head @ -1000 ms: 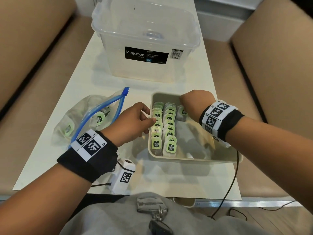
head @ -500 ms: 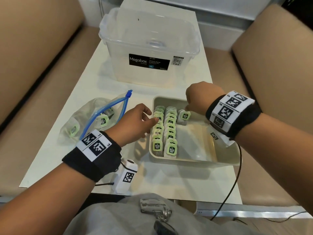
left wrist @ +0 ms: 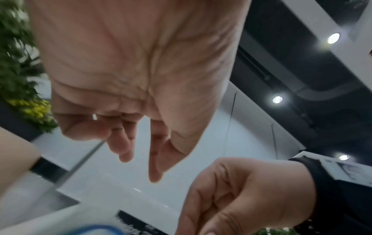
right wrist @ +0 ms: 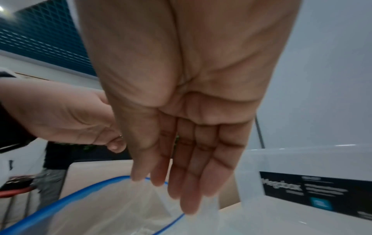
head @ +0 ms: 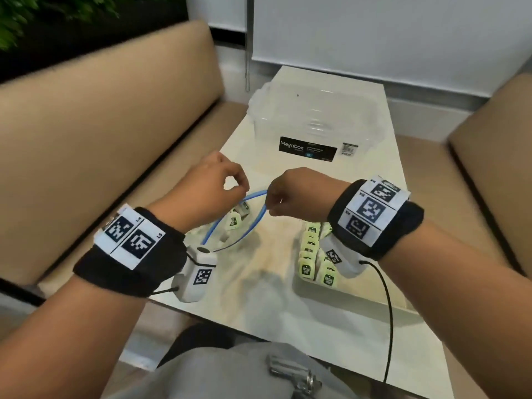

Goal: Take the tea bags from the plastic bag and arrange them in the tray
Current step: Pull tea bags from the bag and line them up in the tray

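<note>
The clear plastic bag (head: 227,240) with a blue zip rim hangs lifted over the table's left part, its mouth held wide. My left hand (head: 243,189) pinches the rim's far left side. My right hand (head: 269,207) pinches the opposite side; in the right wrist view its fingers (right wrist: 187,182) reach down onto the rim of the bag (right wrist: 100,206). A few green-labelled tea bags (head: 233,220) lie inside. To the right, the beige tray (head: 316,290) holds two rows of tea bags (head: 306,266), partly hidden by my right wrist.
A clear lidded Megabox container (head: 316,119) stands at the far end of the white table (head: 259,286). Tan bench cushions (head: 100,125) flank the table on both sides. A black cable (head: 388,312) runs from my right wrist across the near right edge.
Both hands have left the tray and moved left to the plastic bag. They have taken its blue rim, lifted it and pulled the mouth apart. The view has tilted upward.
</note>
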